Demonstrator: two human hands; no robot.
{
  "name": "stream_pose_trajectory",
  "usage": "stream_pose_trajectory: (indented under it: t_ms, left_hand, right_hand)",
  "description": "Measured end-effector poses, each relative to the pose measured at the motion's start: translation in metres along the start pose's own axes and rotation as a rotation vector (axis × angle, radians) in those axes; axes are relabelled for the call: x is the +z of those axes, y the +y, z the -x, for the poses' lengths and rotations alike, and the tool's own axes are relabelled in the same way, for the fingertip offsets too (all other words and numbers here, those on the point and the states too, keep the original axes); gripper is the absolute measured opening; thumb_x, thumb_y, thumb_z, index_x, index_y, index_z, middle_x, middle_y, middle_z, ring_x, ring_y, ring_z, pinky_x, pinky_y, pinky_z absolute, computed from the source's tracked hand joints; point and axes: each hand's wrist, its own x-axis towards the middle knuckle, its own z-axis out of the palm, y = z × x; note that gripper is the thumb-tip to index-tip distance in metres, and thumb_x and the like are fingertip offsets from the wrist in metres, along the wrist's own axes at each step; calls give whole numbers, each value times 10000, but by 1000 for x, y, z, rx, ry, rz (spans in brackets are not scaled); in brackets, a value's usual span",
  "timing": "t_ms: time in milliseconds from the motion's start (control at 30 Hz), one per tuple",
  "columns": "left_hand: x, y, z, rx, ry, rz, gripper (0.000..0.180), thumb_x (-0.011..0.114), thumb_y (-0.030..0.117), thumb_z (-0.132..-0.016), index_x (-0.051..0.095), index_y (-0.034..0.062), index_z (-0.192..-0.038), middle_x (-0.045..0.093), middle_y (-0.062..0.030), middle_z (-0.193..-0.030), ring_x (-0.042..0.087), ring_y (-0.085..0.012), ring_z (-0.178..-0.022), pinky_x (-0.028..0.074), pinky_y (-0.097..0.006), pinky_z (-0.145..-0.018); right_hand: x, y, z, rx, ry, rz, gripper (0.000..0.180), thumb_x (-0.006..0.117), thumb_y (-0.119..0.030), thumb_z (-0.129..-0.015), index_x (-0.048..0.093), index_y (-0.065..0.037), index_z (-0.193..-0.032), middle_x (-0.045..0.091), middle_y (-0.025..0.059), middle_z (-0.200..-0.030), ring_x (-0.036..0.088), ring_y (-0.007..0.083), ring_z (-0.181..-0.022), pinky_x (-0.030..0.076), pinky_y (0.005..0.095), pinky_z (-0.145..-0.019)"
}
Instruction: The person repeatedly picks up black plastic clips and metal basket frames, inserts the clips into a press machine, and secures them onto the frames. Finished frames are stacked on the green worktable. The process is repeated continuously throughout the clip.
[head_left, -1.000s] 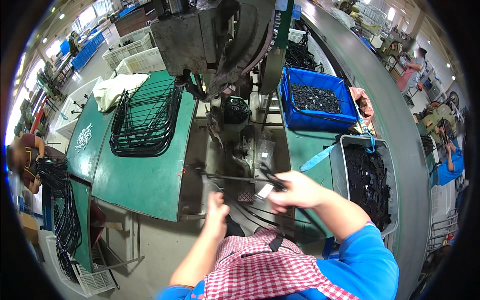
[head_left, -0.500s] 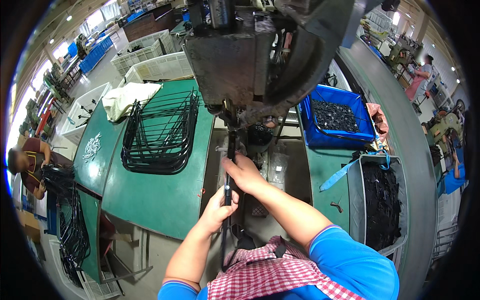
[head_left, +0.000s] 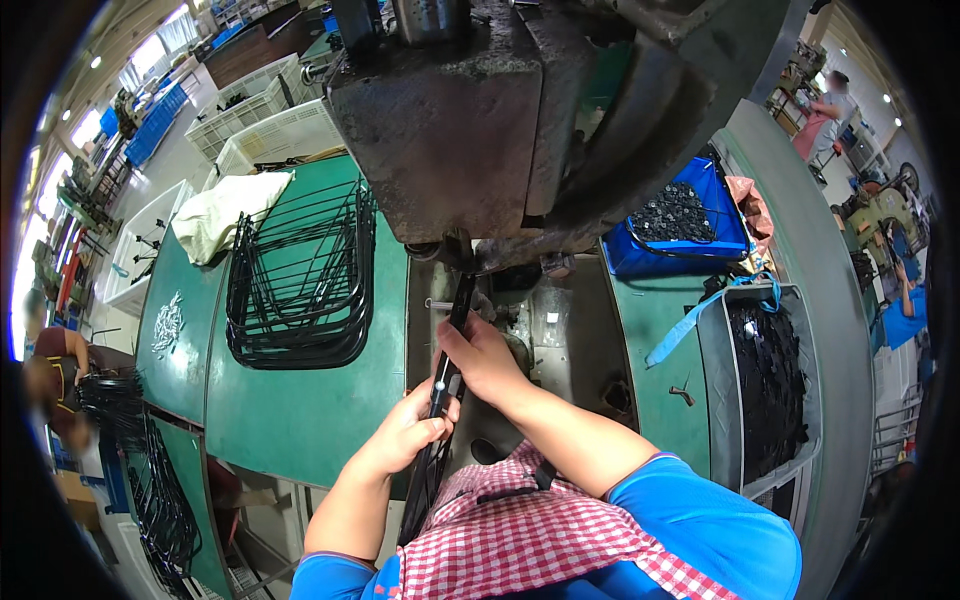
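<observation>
A black metal frame (head_left: 428,475), seen nearly edge-on, slants from the press head (head_left: 440,150) down toward my apron. My left hand (head_left: 408,428) is closed around its lower part, thumb along the side. Higher up, just under the press tooling (head_left: 455,250), my right hand (head_left: 485,362) grips the same frame with fingers wrapped around it. A small shiny spot shows on the bar between the hands. The frame's upper end reaches the tooling; whether it touches cannot be made out.
Black wire frames (head_left: 300,345) lie stacked on the green table (head_left: 270,420) at left, near a pale cloth (head_left: 225,210) and small silvery parts (head_left: 168,325). At right stand a blue bin (head_left: 650,262) of black parts and a grey bin (head_left: 725,400) of black pieces. Co-workers sit at both sides.
The press head looms larger and the view has shifted. The held frame is turned, its lower end now further left and showing more of its width. Both hands keep their grip.
</observation>
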Motion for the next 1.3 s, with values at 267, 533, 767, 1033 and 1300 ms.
stream_pose_trajectory:
  t_ms: [267,533,767,1033,1300]
  left_hand:
    - [-8,-28,-2,30,-49,115,335,554,316,-849,482,32,-1012,536,-30,-880,496,-111,-719,409,-252,-665]
    - [-9,-30,-5,37,-42,113,391,569,349,-850,468,35,-1061,545,-33,-908,505,-107,-741,412,-247,-688]
    - [-10,-26,-1,14,-33,127,415,574,353,-844,464,31,-1081,549,-34,-931,503,-105,-757,411,-244,-699]
    - [-8,-36,-6,42,1,127,659,609,473,-830,422,-3,-1245,566,-42,-915,522,-112,-740,425,-245,-674]
    - [0,-33,-4,32,86,163,891,682,529,-737,346,24,-1390,551,-59,-830,497,-124,-664,379,-230,-578]
  right_hand:
    - [-55,26,2,210,-90,-58,548,348,-491,-981,619,-18,-925,671,76,-767,634,154,-698,483,257,-672]
    - [-158,90,-108,-577,540,1165,520,737,-256,-698,548,-92,-1155,617,126,-1060,596,335,-960,476,390,-777]
    - [-164,105,-119,-523,435,955,603,815,-226,-641,554,-82,-1165,631,129,-1093,605,295,-1002,474,371,-824]
    - [-61,-20,-47,-265,210,538,250,729,-245,-763,685,-41,-899,694,93,-848,666,187,-749,516,320,-691]
    - [-69,-39,-21,-457,203,838,507,738,-356,-701,599,-92,-1112,515,143,-1222,424,357,-1188,337,486,-981]
